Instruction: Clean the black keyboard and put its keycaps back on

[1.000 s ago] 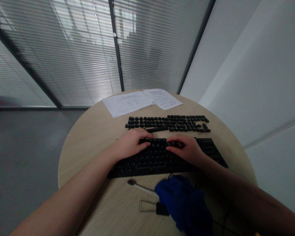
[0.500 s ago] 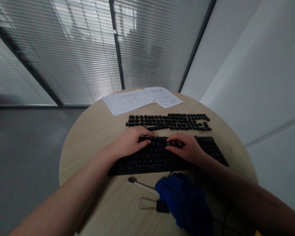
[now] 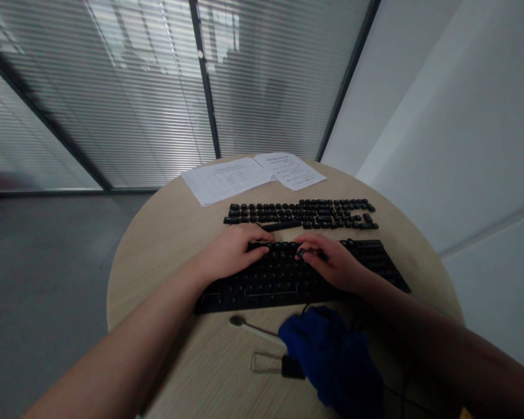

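Observation:
A black keyboard (image 3: 266,285) lies on the round wooden table, with a few keycaps in its far row and bare key positions over much of the rest. My left hand (image 3: 238,247) rests at its far left edge, thumb and index finger apart, nothing seen between them. My right hand (image 3: 332,262) is over the far row at the middle, its fingertips closed on a small black keycap (image 3: 300,252). Beyond the keyboard lie rows of loose black keycaps (image 3: 323,213), with a long black bar-shaped key (image 3: 282,226) near my left hand.
Printed papers (image 3: 227,179) lie at the table's far edge. Nearer me are a small brush (image 3: 255,330), a black tool with a wire loop (image 3: 292,367) and a crumpled blue cloth (image 3: 332,361). A cable runs beside the cloth. Glass panels with blinds stand behind the table (image 3: 135,244).
The fingers of my right hand have shifted slightly, and the keycap between them shows more clearly. My left hand keeps its place. The whole view has moved a little.

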A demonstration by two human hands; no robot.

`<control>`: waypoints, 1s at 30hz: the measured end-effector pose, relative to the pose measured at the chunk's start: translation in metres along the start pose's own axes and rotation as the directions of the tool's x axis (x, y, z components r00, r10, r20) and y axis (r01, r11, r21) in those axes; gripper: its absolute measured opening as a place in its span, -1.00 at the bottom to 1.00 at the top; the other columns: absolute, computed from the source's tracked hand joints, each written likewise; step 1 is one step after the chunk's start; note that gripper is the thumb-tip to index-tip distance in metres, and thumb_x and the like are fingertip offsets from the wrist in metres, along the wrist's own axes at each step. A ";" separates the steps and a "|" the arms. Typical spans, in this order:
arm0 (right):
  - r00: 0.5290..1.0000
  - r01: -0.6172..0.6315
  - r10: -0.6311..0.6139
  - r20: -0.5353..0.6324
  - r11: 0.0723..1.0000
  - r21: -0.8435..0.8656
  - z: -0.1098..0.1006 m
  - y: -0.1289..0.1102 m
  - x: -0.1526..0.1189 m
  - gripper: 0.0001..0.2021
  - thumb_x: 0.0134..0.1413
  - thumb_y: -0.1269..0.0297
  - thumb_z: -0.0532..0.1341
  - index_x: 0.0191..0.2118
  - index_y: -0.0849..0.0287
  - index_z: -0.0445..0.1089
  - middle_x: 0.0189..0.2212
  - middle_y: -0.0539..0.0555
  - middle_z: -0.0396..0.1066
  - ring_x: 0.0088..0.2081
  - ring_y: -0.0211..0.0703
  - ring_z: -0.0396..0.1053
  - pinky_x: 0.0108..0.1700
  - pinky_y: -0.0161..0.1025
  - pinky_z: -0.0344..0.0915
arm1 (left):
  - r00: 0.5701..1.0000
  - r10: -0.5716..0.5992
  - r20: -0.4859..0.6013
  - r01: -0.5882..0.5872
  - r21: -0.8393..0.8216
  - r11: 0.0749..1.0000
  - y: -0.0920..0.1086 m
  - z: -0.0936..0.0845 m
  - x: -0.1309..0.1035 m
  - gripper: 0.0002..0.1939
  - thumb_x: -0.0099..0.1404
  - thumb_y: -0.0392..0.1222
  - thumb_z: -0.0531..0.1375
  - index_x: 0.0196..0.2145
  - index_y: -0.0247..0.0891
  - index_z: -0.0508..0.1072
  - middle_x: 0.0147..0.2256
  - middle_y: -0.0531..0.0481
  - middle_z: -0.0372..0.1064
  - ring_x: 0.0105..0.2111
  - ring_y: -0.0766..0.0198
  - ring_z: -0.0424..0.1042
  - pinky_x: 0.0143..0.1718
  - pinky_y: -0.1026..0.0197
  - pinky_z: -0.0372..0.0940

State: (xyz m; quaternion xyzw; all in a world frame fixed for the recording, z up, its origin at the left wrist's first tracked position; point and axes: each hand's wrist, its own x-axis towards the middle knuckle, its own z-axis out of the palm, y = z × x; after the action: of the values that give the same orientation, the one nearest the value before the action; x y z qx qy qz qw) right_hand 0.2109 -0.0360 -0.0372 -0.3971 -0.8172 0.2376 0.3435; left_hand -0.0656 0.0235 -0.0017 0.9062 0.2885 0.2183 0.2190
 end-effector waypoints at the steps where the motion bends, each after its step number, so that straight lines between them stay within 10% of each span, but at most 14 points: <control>1: 1.000 0.006 -0.006 -0.008 0.999 0.040 0.001 0.000 0.000 -0.72 0.36 0.34 0.15 0.13 0.05 0.33 -0.22 0.09 0.60 -0.22 -0.10 0.56 -0.17 -0.16 0.47 | 1.000 0.013 0.002 -0.013 0.005 1.000 0.001 0.000 0.000 -0.76 0.39 -0.21 0.17 -0.05 -0.21 0.57 -0.07 -0.10 0.59 -0.06 0.12 0.53 0.07 -0.02 0.37; 17: 0.997 0.000 -0.008 -0.077 0.994 -0.108 -0.004 -0.004 0.005 -0.91 0.27 0.33 0.21 -0.19 0.08 0.48 -0.32 0.04 0.57 -0.37 -0.17 0.48 -0.30 -0.23 0.40 | 1.000 0.024 0.012 -0.025 0.028 0.999 0.004 0.002 0.001 -0.76 0.35 -0.25 0.20 -0.05 -0.20 0.57 -0.09 -0.09 0.57 -0.05 0.11 0.52 0.07 -0.01 0.37; 30: 0.995 0.079 -0.096 -0.041 0.947 -0.312 0.005 0.007 0.006 -0.73 0.37 0.35 0.11 0.10 0.08 0.41 0.18 0.22 0.47 0.31 0.09 0.31 0.28 0.20 0.29 | 1.000 0.011 0.022 -0.012 0.033 0.999 0.005 0.002 0.001 -0.75 0.33 -0.24 0.21 -0.06 -0.22 0.58 -0.08 -0.12 0.58 -0.08 0.12 0.52 0.04 0.02 0.36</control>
State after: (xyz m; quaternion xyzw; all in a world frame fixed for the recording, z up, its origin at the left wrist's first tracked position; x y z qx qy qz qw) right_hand 0.2076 -0.0278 -0.0432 -0.4159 -0.8514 0.0796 0.3095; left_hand -0.0619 0.0200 -0.0007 0.9137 0.2845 0.2047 0.2059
